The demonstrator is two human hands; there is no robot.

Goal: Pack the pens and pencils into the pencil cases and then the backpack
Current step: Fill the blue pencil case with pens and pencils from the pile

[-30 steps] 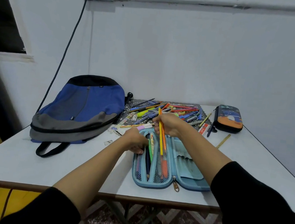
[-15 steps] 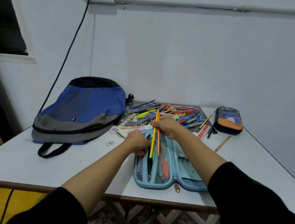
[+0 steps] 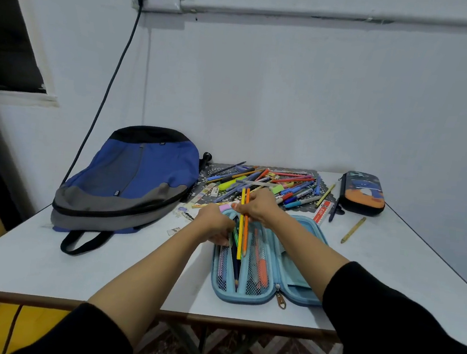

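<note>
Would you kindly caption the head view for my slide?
Right hand holds two pencils over the open pencil case; left hand holds its edge.

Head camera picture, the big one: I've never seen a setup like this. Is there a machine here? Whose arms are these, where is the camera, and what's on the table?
No machine here: a person wears one wide-angle camera on the head, looking forward and down, so the arms entering from below are their own. The right grip, just their bare right hand, pinches a yellow pencil and an orange pencil, tips pointing down into the open blue pencil case. The left grip, the other hand, curls on that case's left edge, apparently steadying it. Behind lie a pile of pens and pencils, a dark pencil case on the right, one loose pencil, and a blue and grey backpack on the left, all on a white table.
</note>
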